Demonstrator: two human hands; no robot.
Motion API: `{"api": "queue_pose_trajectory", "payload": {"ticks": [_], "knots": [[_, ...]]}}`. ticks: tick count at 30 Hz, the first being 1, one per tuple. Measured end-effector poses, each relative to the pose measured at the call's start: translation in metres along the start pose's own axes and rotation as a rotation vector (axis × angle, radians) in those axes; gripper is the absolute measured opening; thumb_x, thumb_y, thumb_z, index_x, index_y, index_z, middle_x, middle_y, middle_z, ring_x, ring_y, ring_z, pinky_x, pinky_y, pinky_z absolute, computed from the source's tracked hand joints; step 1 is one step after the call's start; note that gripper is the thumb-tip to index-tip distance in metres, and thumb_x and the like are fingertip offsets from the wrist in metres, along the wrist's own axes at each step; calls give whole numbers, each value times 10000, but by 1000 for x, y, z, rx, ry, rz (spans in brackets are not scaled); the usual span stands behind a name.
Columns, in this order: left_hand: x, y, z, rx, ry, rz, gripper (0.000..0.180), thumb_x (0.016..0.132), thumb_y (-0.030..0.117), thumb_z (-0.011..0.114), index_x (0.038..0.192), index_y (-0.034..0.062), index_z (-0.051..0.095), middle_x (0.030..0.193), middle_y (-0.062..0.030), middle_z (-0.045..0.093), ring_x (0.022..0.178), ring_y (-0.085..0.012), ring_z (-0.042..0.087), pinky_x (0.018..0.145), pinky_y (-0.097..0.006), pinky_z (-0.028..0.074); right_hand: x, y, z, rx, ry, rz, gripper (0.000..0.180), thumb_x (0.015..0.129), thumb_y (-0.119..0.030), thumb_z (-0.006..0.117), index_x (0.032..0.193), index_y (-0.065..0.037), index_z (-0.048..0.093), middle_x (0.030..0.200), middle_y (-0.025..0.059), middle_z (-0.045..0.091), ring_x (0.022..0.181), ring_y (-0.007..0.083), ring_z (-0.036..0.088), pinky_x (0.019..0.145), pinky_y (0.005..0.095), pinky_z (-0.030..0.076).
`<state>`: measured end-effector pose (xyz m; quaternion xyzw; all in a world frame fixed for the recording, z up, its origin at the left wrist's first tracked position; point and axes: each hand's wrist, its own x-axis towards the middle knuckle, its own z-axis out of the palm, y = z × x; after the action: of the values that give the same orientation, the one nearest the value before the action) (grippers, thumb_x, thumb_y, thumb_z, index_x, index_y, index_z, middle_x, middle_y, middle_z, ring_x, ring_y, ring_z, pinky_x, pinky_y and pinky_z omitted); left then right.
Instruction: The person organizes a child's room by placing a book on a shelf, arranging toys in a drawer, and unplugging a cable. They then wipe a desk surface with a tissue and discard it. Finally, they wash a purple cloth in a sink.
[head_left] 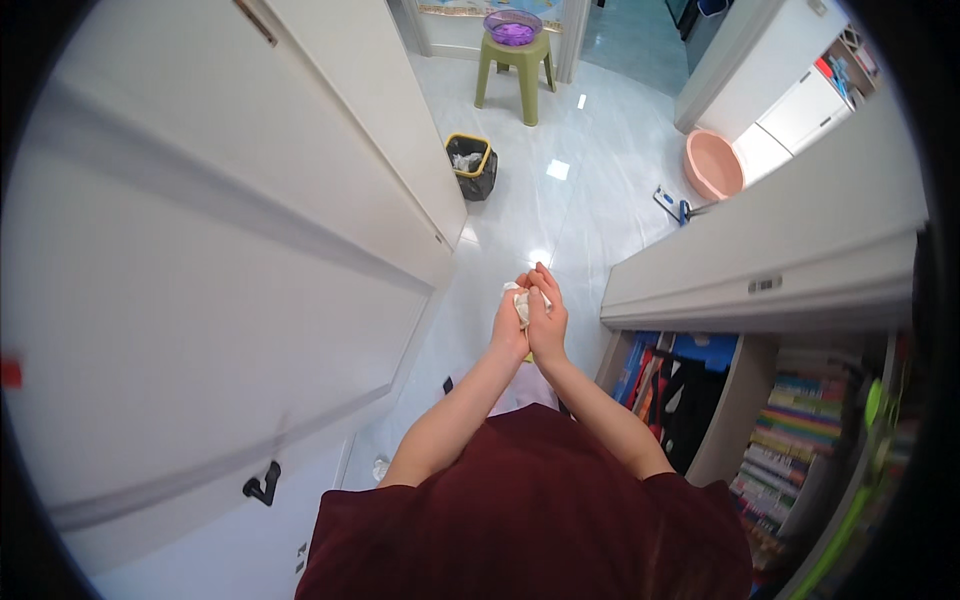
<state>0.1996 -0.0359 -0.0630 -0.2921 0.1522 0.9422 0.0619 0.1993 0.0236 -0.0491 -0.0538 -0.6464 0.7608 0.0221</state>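
Both hands meet in the middle, the left hand and right hand pressed together around a white cloth. A white door fills the left. Far off stand a bin, a green stool bearing a purple bowl, and a pink basin. Shelves of books sit near right.

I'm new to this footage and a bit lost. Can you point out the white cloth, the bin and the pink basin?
white cloth [519,300], head view, the bit showing between the hands
bin [470,166], head view, its yellow rim
pink basin [712,165], head view, its inner wall
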Motion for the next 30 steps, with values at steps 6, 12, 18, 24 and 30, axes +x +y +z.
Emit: {"api": "queue_pose_trajectory", "payload": {"ticks": [6,12,18,24,30], "knots": [[136,88,62,-87,-1,57,248,897,142,431,1126,93,513,1110,-44,582,1029,-182,569,901,-330,474,152,13,78,56,-53,35,281,908,-71,475,1135,57,580,1356,171,430,1239,255,435,1012,336,359],[309,145,78,-90,32,51,293,908,179,404,1175,93,489,1136,-43,566,1035,-186,566,904,-334,472,314,38,136,-92,-38,21,293,895,-72,473,1126,69,585,1328,184,460,1225,267,451,1006,332,360],[418,205,119,-168,90,37,217,938,184,375,1083,116,522,1051,-37,591,971,-179,586,858,-331,496,443,82,181,-113,-67,148,285,889,-102,490,1085,68,608,1296,180,490,1202,267,474,991,335,377],[564,220,57,-302,195,113,216,947,190,351,1018,115,540,998,-34,605,937,-178,596,827,-323,505,555,175,207,-278,-234,267,273,859,-139,548,1068,18,631,1264,191,518,1182,293,495,991,345,379],[674,224,3,-384,343,228,210,936,185,381,965,100,571,928,-39,624,867,-177,611,780,-317,515,631,295,222,-328,-318,443,261,860,-141,554,1059,14,620,1250,180,523,1160,287,509,970,343,395]]}}
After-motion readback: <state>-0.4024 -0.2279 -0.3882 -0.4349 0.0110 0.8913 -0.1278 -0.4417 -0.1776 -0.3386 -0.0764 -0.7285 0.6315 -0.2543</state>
